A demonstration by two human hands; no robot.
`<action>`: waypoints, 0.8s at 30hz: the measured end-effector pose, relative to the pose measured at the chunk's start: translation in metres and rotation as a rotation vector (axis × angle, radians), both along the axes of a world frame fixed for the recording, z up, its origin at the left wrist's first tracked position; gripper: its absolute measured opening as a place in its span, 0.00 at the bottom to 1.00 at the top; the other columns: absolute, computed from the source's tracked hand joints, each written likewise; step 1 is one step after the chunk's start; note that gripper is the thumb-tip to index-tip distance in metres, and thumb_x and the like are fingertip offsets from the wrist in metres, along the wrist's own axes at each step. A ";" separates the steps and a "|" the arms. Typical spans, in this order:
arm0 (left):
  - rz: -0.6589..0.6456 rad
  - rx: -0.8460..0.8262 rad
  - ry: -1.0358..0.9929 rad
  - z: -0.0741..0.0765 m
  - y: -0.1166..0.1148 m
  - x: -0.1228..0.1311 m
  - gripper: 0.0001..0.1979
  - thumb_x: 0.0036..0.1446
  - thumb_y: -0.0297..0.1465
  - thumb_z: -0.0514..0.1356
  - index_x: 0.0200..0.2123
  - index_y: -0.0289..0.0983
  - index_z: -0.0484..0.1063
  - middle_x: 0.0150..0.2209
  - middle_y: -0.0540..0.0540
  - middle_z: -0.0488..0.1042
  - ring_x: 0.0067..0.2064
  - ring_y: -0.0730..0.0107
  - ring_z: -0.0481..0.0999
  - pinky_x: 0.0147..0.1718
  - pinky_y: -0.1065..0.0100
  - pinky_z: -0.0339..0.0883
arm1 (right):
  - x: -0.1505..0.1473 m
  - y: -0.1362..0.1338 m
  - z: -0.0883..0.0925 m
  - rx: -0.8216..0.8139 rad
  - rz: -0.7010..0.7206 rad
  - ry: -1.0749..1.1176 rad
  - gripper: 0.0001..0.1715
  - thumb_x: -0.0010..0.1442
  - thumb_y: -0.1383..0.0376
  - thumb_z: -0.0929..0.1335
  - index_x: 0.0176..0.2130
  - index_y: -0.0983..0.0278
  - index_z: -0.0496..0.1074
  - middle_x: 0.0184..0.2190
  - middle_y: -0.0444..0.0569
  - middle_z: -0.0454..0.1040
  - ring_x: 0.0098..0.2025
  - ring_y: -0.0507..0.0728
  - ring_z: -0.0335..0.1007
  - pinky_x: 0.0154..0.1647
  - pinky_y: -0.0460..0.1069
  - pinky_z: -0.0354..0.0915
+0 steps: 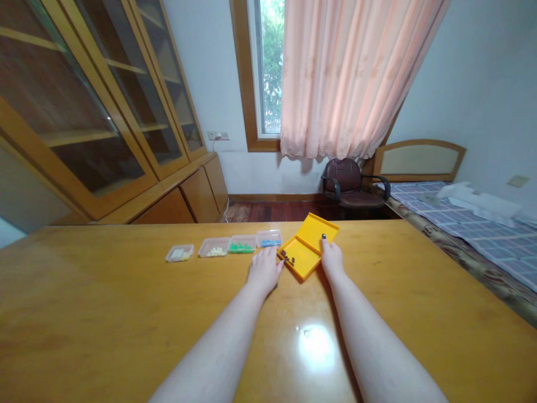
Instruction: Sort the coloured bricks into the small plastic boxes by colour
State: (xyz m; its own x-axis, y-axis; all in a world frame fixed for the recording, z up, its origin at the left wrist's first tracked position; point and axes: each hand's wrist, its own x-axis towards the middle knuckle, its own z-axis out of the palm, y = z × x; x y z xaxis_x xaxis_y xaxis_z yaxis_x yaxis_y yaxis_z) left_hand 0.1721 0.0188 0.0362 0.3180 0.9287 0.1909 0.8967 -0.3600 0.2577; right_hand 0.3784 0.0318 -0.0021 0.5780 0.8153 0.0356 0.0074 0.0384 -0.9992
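Observation:
A shallow yellow box (pixel 304 258) with its hinged lid (pixel 318 228) folded back is held at an angle above the table. Small brown pieces (pixel 287 257) are gathered in its left corner. My right hand (pixel 334 261) grips the box's right side, thumb on the rim near the hinge; a small dark spot shows at the thumb tip. My left hand (pixel 264 271) is at the box's left corner, fingers curled together and thumb beside the brown pieces. What its fingers hold, if anything, is hidden. A small brown bit (pixel 276 286) shows below that hand.
Left of the box stand clear plastic trays in a row: one with blue pieces (pixel 271 243), one with green pieces (pixel 241 247), and others with pale pieces (pixel 216 252). The wooden table (pixel 126 313) reaches toward a chair (pixel 348 182), a bed (pixel 482 224) and a glass-fronted cabinet (pixel 163 196).

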 end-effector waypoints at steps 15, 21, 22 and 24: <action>-0.115 -0.116 0.200 -0.004 -0.002 0.003 0.11 0.58 0.37 0.50 0.40 0.37 0.66 0.40 0.42 0.71 0.44 0.60 0.69 0.42 0.61 0.60 | 0.000 -0.002 0.004 -0.035 -0.003 -0.015 0.31 0.47 0.43 0.64 0.31 0.68 0.71 0.32 0.56 0.76 0.33 0.60 0.72 0.28 0.48 0.64; -0.099 -0.141 0.213 0.000 -0.002 0.004 0.13 0.60 0.35 0.47 0.40 0.36 0.66 0.41 0.40 0.71 0.45 0.61 0.70 0.43 0.61 0.61 | 0.000 -0.002 0.005 -0.032 -0.007 -0.033 0.31 0.46 0.43 0.64 0.30 0.68 0.71 0.30 0.55 0.76 0.32 0.60 0.72 0.29 0.48 0.64; -0.093 -0.145 0.214 0.000 -0.002 0.004 0.13 0.60 0.35 0.47 0.40 0.36 0.66 0.41 0.40 0.71 0.45 0.61 0.70 0.43 0.61 0.61 | 0.001 -0.001 0.004 -0.031 -0.006 -0.032 0.31 0.46 0.43 0.64 0.30 0.68 0.71 0.31 0.55 0.76 0.33 0.60 0.72 0.29 0.48 0.64; -0.085 -0.144 0.214 0.000 -0.001 0.004 0.13 0.60 0.36 0.47 0.40 0.36 0.66 0.41 0.40 0.72 0.44 0.60 0.71 0.42 0.61 0.62 | 0.001 0.000 0.001 -0.027 -0.003 -0.027 0.31 0.46 0.43 0.64 0.31 0.68 0.71 0.31 0.55 0.76 0.33 0.60 0.72 0.28 0.48 0.64</action>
